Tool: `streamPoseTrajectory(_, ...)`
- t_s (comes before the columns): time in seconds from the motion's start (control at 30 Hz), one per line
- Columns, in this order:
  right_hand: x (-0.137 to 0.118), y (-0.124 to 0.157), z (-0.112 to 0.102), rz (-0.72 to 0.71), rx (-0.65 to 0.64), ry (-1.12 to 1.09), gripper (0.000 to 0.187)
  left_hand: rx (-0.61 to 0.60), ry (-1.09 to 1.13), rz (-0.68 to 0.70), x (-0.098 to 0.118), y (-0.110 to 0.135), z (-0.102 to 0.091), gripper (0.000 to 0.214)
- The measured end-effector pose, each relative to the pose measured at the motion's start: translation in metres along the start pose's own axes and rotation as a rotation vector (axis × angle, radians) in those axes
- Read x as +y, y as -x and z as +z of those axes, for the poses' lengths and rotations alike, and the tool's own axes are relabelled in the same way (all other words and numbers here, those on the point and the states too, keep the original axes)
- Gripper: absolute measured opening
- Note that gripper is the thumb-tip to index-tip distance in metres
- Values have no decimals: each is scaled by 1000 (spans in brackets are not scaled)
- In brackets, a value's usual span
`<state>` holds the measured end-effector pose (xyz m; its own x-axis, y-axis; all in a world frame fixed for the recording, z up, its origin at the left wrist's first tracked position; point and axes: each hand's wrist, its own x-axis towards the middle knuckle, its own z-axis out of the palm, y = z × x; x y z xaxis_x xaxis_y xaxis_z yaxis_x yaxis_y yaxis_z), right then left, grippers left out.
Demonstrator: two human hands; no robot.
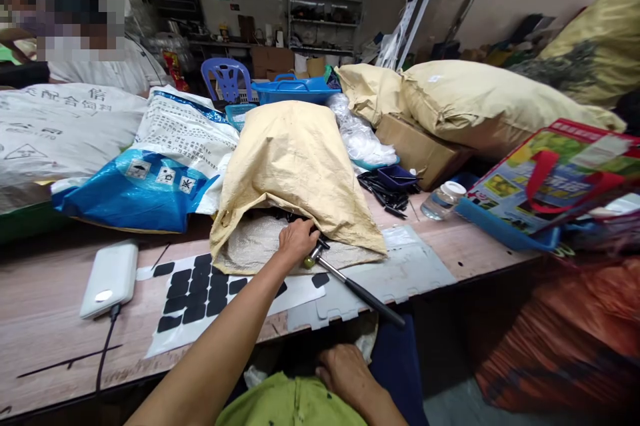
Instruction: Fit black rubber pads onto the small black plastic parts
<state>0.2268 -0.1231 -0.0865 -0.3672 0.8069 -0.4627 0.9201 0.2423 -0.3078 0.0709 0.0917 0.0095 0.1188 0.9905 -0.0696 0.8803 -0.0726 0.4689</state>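
Observation:
My left hand (297, 241) reaches into the mouth of a tan woven sack (300, 153) lying on the table. Its fingertips are hidden among dark items under the sack's lip, so I cannot tell what they touch. Right beside it lies a small hammer (367, 294), its head by the sack and its black handle jutting past the table edge. Down at my lap, my right hand (347, 373) rests with its fingers curled in, and nothing shows in it. Left of the sack mouth is a white sheet (155, 345) bearing several black rounded pads (197, 296).
A white power bank (110, 279) with a cable lies left. Beyond it stand a blue-white sack (150, 173) and a co-worker (100, 59). To the right are black parts (385, 193), a clear jar (443, 201) and a blue tray (505, 226) with a printed bag (555, 173).

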Motion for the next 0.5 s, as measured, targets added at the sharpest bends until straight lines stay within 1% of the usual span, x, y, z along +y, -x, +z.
streamPoseTrajectory(0.1, 0, 1, 0, 5, -13, -7, 26, -10, 11, 53, -18, 8, -3, 32)
streamPoseTrajectory(0.2, 0, 3, -4, 3, -14, -23, 25, 68, 93, 40, -45, 24, -9, 36)
streamPoseTrajectory(0.27, -1, 7, -11, -8, -7, -58, 25, 113, 247, -9, -61, 39, -12, 40)
streamPoseTrajectory(0.33, -4, 13, -23, -39, 17, -130, 25, 95, 501, -56, -73, 54, -15, 41)
streamPoseTrajectory(0.4, -8, 20, -38, -82, 60, -224, 26, 74, 758, -91, -79, 66, -15, 41)
streamPoseTrajectory(0.43, -10, 23, -47, -102, 75, -263, 27, 76, 849, -100, -80, 71, -14, 42)
streamPoseTrajectory(0.5, -14, 29, -64, -137, 81, -320, 27, 111, 933, -98, -80, 77, -11, 40)
